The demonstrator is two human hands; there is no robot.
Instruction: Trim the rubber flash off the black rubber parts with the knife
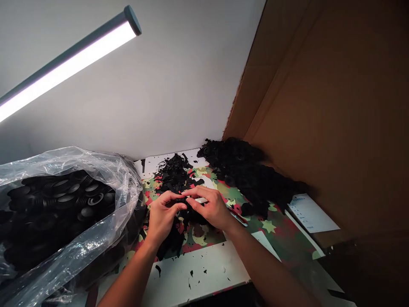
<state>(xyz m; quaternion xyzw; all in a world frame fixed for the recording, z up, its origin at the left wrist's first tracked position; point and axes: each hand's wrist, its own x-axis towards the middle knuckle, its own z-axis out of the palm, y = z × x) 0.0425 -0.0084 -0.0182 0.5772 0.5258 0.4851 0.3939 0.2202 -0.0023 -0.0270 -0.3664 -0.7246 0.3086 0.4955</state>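
My left hand (162, 215) is closed in a pinch, fingertips meeting those of the other hand. Something dark shows in its grip, but I cannot make out what it is against the black scraps behind. My right hand (209, 208) is closed around a slim white tool (201, 200), mostly covered by the fingers. Beneath and behind both hands lies a heap of black shavings (174, 172) on a camouflage-patterned sheet (200, 234). A red and silver cutter-like tool (238, 216) lies beside my right wrist.
At left stands a clear plastic bag (128, 183) full of black round, ring-like parts (60, 198). A larger black pile (246, 170) rests against the cardboard wall (329, 128). A white card (315, 213) lies at right. A lit tube lamp (70, 64) hangs at upper left.
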